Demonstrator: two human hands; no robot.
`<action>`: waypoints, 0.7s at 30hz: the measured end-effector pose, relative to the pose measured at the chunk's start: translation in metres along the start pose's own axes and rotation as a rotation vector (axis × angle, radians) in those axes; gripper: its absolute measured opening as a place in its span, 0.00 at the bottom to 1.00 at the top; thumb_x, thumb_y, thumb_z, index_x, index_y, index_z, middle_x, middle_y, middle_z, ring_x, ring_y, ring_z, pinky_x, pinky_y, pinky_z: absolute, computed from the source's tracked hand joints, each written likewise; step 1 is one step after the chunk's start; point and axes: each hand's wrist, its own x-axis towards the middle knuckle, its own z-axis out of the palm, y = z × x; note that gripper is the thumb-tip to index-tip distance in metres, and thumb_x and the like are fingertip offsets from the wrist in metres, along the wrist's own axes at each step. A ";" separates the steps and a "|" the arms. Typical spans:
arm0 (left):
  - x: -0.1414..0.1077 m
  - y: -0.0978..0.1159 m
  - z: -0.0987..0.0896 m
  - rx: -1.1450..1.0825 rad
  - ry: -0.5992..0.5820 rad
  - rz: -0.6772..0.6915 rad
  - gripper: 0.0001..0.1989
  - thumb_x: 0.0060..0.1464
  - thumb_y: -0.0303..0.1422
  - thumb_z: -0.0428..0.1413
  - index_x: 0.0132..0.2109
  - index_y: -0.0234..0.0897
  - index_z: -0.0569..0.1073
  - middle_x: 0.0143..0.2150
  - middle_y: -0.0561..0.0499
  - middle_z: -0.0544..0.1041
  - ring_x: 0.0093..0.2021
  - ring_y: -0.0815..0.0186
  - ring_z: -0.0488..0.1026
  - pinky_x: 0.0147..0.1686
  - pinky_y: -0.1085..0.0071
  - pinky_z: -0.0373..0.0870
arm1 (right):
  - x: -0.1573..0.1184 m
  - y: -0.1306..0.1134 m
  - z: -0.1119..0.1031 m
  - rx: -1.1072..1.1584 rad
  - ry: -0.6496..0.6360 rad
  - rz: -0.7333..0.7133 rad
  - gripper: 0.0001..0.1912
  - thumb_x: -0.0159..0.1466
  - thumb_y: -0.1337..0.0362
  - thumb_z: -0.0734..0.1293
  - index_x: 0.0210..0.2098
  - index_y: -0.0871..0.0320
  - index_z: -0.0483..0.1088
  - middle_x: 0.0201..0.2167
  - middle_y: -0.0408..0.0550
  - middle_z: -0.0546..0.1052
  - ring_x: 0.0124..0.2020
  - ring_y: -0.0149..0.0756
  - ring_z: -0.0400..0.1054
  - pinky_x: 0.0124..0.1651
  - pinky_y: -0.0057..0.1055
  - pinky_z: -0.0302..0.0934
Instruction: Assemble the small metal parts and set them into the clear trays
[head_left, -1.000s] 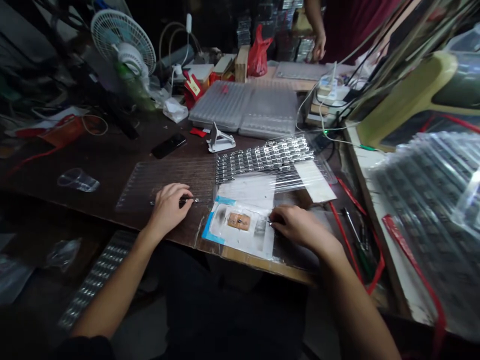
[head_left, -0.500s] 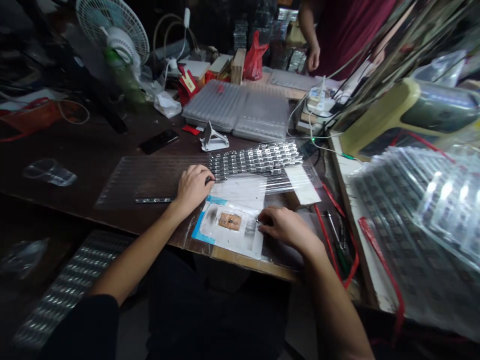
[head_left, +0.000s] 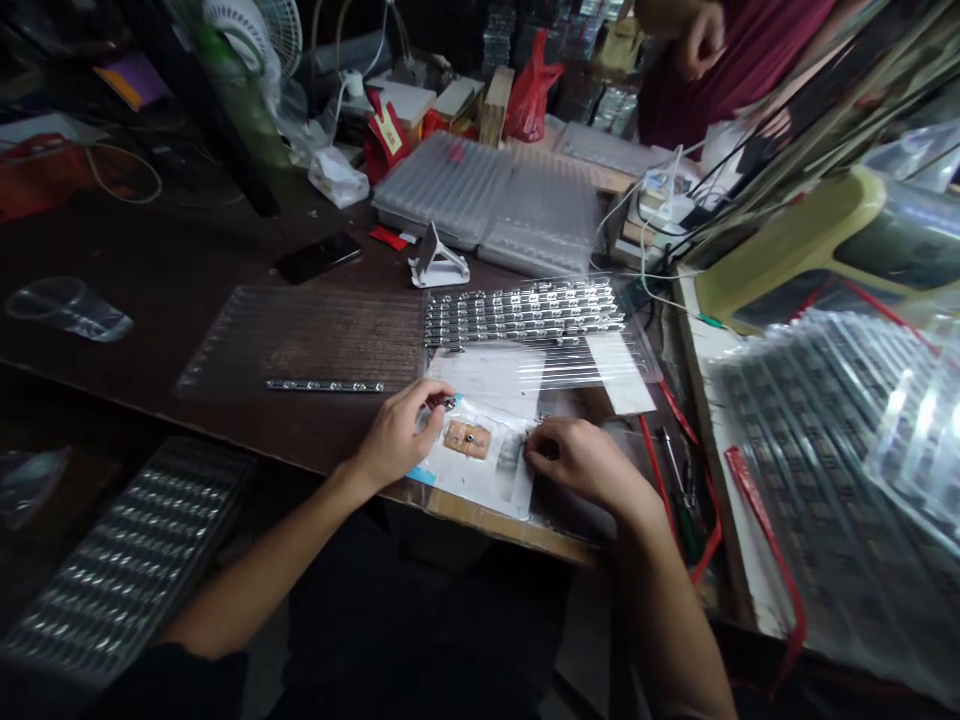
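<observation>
A tan pad (head_left: 466, 438) of rough, cork-like material lies on a white paper sheet (head_left: 495, 480) edged with blue tape, with a small dark stud at its centre. Just left of the pad, the left hand (head_left: 394, 435) is pinched almost shut, its thumb and fingers closed on a tiny shiny metal piece (head_left: 448, 403). Just right of the pad, the right hand (head_left: 574, 460) is curled, its fingers bent inward above the sheet; whether it grips anything small, I cannot tell. Beyond the pad, rows of jointed metal strips (head_left: 525, 312) lie on a clear ribbed plastic tray (head_left: 559, 365). Up and left of the pad, 1 loose metal strip (head_left: 324, 385) rests on a second clear tray (head_left: 300, 335). Farther beyond the pad are 2 ribbed plastic cases (head_left: 484, 205), a white folding stand (head_left: 438, 262) and a black phone (head_left: 319, 257). Far beyond the pad, at upper right, hangs a co-worker's hand (head_left: 701, 40).
</observation>
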 end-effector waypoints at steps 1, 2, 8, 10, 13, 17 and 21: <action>-0.004 -0.002 0.003 -0.015 -0.018 0.002 0.10 0.60 0.26 0.49 0.45 0.37 0.72 0.42 0.48 0.77 0.43 0.64 0.75 0.45 0.70 0.71 | 0.001 0.000 0.000 0.011 0.001 0.002 0.04 0.61 0.66 0.67 0.35 0.55 0.76 0.34 0.45 0.80 0.33 0.35 0.72 0.35 0.28 0.58; -0.007 -0.003 0.005 -0.027 -0.031 0.003 0.10 0.60 0.27 0.48 0.44 0.37 0.72 0.42 0.48 0.77 0.43 0.64 0.75 0.45 0.70 0.71 | 0.002 0.000 0.000 0.018 -0.002 0.003 0.05 0.62 0.64 0.67 0.36 0.55 0.76 0.35 0.46 0.80 0.34 0.35 0.72 0.36 0.28 0.58; -0.011 -0.012 0.008 -0.081 0.012 -0.054 0.07 0.62 0.32 0.54 0.44 0.38 0.75 0.41 0.49 0.79 0.41 0.64 0.76 0.43 0.70 0.72 | 0.004 -0.004 -0.002 0.074 -0.022 -0.046 0.05 0.61 0.69 0.67 0.33 0.57 0.76 0.34 0.46 0.80 0.34 0.35 0.72 0.38 0.29 0.61; -0.011 -0.012 0.008 -0.095 0.012 -0.060 0.06 0.61 0.33 0.56 0.43 0.38 0.76 0.40 0.50 0.80 0.39 0.65 0.76 0.41 0.71 0.72 | 0.004 -0.009 -0.002 0.172 0.019 -0.070 0.04 0.61 0.69 0.67 0.34 0.57 0.75 0.32 0.45 0.80 0.33 0.34 0.72 0.37 0.29 0.62; -0.011 -0.014 0.009 -0.079 -0.004 -0.063 0.05 0.61 0.32 0.57 0.42 0.38 0.76 0.40 0.49 0.80 0.39 0.65 0.76 0.41 0.70 0.71 | 0.010 -0.019 0.008 0.305 0.114 -0.124 0.06 0.65 0.67 0.65 0.37 0.57 0.75 0.33 0.46 0.80 0.32 0.34 0.73 0.37 0.29 0.64; -0.012 -0.014 0.012 0.075 -0.098 -0.014 0.05 0.62 0.29 0.55 0.43 0.37 0.75 0.42 0.48 0.79 0.45 0.62 0.74 0.47 0.66 0.69 | 0.025 -0.029 0.033 0.378 0.262 -0.311 0.10 0.68 0.68 0.61 0.41 0.58 0.76 0.38 0.51 0.80 0.38 0.35 0.74 0.41 0.30 0.67; -0.011 -0.015 0.013 0.231 -0.159 0.004 0.05 0.62 0.30 0.55 0.44 0.37 0.74 0.44 0.47 0.78 0.47 0.59 0.72 0.47 0.62 0.67 | 0.036 -0.033 0.055 0.323 0.321 -0.394 0.11 0.69 0.69 0.61 0.43 0.59 0.75 0.37 0.51 0.78 0.37 0.35 0.73 0.40 0.30 0.68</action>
